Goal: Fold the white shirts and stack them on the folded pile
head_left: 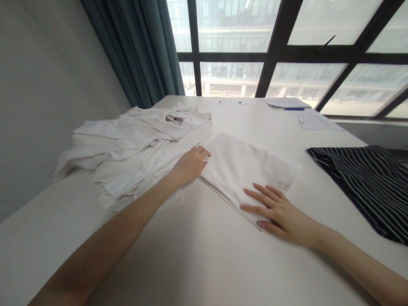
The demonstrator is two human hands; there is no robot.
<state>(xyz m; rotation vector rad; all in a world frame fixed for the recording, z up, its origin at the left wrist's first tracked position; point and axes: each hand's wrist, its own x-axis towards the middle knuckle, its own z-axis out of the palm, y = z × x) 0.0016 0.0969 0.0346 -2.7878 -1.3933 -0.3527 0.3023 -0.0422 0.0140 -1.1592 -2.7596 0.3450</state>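
A folded white cloth (244, 163) lies flat on the white table, angled with one corner away from me. At its left edge, the fingers of my left hand (191, 163) curl closed around the fabric; the thumb is hidden. My right hand (276, 210) rests on the cloth's near right part, fingers spread and palm down. Just left of the folded piece, a loose heap of crumpled white cloth (137, 131) spreads over the table, partly behind my left forearm.
To the right, a black striped cloth (363, 178) lies at the table edge. Papers (285, 102) and a blue pen (295, 109) sit at the far right. Two small round fittings are near the back edge. A dark curtain (143, 51) and windows stand behind the table (178, 255).
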